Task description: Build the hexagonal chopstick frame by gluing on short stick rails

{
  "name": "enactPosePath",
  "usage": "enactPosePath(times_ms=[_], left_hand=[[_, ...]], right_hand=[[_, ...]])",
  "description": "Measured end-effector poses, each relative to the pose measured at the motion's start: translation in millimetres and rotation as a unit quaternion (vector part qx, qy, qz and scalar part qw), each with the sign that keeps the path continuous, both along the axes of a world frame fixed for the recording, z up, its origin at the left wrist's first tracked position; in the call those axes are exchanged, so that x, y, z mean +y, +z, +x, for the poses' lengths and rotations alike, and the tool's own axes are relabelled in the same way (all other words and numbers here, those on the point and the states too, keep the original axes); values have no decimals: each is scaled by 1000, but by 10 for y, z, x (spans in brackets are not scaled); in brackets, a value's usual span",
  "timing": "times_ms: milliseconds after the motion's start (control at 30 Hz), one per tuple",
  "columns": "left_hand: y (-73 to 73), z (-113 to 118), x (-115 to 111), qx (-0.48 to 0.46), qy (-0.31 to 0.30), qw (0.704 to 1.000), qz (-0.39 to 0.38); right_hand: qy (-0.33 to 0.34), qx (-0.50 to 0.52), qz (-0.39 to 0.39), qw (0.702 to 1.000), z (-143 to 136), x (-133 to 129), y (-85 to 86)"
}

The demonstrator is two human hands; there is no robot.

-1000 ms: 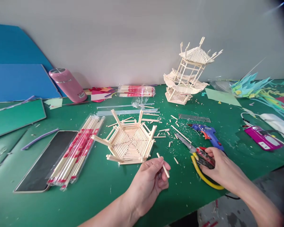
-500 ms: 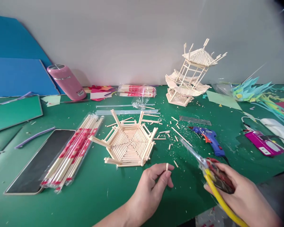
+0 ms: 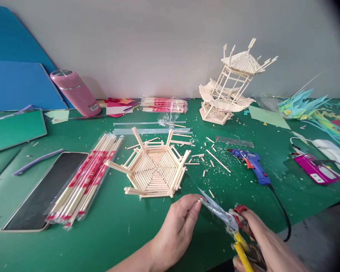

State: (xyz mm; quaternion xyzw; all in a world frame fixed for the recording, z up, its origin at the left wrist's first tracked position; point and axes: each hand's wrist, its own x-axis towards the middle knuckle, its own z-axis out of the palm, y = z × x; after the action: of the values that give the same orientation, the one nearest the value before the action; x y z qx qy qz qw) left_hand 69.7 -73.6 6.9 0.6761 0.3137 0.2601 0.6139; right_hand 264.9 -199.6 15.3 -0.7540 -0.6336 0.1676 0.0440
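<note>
You are seated or standing at a green work table (image 3: 99,247), both bare hands low in front of you. Your left hand (image 3: 175,226) is closed, thumb and forefinger pinching a short, pale wooden stick (image 3: 200,200), only its small end showing at the fingertips, just past the near right corner of a six-sided wooden-stick frame (image 3: 155,170). Your right hand (image 3: 268,241) is wrapped around the red and yellow handles of a pair of metal-bladed scissors (image 3: 231,221); the blades are slightly parted and point left, reaching your left fingertips. Whether they touch the stick is too small to tell. The frame lies flat, its floor laid in rings of sticks, with posts rising and leaning outward around its rim. To its left is a clear plastic packet of pale sticks with red bands (image 3: 83,181), partly over a dark, flat rectangular panel (image 3: 41,194). To its right, small wooden offcuts (image 3: 218,161) are scattered near a blue glue gun with an orange trigger (image 3: 252,164). Farther back, against the grey wall, stands a tiered pagoda model of pale sticks (image 3: 229,88); a pink cylindrical flask (image 3: 75,92) leans at the back left.
</note>
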Motion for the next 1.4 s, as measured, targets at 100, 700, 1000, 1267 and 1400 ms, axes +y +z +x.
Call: enactPosePath(times_ms=[100,700,1000,1267,1400], left_hand=[[1,-1,15,-11,0,1000,0],[20,-5,35,0,-11,1000,3],[17,-3,57,25,-26,997,65],[42,-25,45,39,-52,986,153],[53,-27,32,49,-60,980,186]], right_hand=[[1,13,-20,1000,-30,25,41],[-40,96,13,994,-180,128,115],[-58,89,3,994,-261,23,4],[-83,125,-75,986,-146,-163,-197],[-107,132,-47,984,-160,-175,-223]])
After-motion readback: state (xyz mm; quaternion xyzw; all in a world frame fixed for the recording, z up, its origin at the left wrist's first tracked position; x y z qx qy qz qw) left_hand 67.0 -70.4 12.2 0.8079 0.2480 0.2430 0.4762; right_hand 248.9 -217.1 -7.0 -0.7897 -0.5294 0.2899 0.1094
